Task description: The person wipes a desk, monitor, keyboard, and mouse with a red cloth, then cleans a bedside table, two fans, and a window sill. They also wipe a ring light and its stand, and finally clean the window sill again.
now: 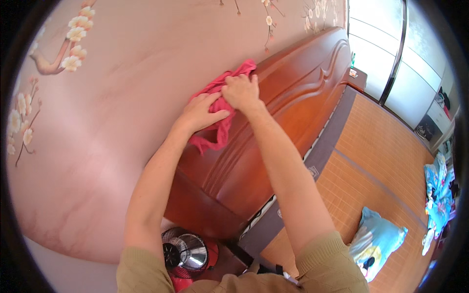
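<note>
A pink cloth point(220, 133) is draped over the top edge of a glossy reddish-brown wooden headboard point(249, 157), and its lower end hangs down the front face. My left hand point(200, 112) lies on the cloth with the thumb apart, gripping it over the edge. Just to the right, my right hand point(242, 91) holds the bunched upper part of the same cloth, fingers curled. Folds and the headboard's rim hide some of the fingertips. Carved curved lines run along the headboard's front.
A pink wall point(121, 91) with blossom designs rises behind the headboard. The bed carries a woven mat point(366, 161) and a blue printed pillow point(379, 240). A round heater or fan with a wire guard point(194, 252) stands below my left arm. A nightstand point(357, 78) is beyond.
</note>
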### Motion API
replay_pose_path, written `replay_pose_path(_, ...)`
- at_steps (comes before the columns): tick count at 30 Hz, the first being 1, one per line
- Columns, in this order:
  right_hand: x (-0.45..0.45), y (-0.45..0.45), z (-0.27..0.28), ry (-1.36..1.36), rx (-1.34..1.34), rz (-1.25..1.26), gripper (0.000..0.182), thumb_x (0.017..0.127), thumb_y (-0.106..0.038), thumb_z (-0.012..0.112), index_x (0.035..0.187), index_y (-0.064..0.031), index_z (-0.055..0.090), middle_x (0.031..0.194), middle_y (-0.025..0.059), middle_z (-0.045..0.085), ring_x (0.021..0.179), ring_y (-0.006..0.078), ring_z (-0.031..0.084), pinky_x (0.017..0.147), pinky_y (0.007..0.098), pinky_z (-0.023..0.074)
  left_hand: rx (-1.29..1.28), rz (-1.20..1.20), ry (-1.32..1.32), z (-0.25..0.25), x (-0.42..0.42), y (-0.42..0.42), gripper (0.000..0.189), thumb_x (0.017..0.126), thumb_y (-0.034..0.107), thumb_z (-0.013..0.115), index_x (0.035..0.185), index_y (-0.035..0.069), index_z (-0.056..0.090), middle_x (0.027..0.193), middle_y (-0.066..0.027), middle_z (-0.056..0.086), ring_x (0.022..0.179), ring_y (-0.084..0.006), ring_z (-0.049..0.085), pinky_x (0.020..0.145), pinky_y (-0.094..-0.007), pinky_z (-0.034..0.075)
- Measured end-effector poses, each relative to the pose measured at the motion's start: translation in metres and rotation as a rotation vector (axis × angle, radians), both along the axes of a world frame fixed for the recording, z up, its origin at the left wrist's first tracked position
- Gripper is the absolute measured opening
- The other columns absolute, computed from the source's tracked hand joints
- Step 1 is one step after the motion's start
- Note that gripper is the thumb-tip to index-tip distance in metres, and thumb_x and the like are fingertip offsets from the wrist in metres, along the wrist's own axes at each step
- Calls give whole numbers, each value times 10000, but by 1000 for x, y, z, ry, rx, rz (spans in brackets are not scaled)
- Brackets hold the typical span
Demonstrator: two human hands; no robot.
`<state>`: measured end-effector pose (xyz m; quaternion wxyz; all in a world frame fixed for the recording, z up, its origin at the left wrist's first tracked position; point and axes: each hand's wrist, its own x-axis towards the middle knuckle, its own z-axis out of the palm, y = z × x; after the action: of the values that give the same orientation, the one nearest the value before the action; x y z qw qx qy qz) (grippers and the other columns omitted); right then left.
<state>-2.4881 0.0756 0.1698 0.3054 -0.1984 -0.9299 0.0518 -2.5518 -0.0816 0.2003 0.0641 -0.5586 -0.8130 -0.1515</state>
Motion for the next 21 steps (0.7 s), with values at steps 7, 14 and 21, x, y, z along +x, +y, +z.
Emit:
replay_pose_path(7,23,-164,-34,519,-2,89,272,793,-244,554,989,-60,598,1126,103,575,1157,299,465,1012,616,276,88,81,187,-14,43,-160,651,729,328,736,1270,54,498,1196,-187,532,1144,-364,476,978,-442,382)
replay_pose_path(14,66,-285,-92,686,-161,127,346,803,-157,561,1130,-49,533,1339,132,454,1277,335,384,1022,616,264,377,145,526,-95,92,-247,612,700,216,742,1250,78,511,1342,-223,399,1231,-461,356,1009,-547,335)
replay_pose_path(21,90,-290,-123,748,-297,86,495,821,-156,570,1295,-72,458,1236,107,523,1090,252,502,886,444,352,206,283,821,-128,113,-234,532,829,340,576,1338,221,478,1388,-190,377,1300,-439,304,1034,-609,246)
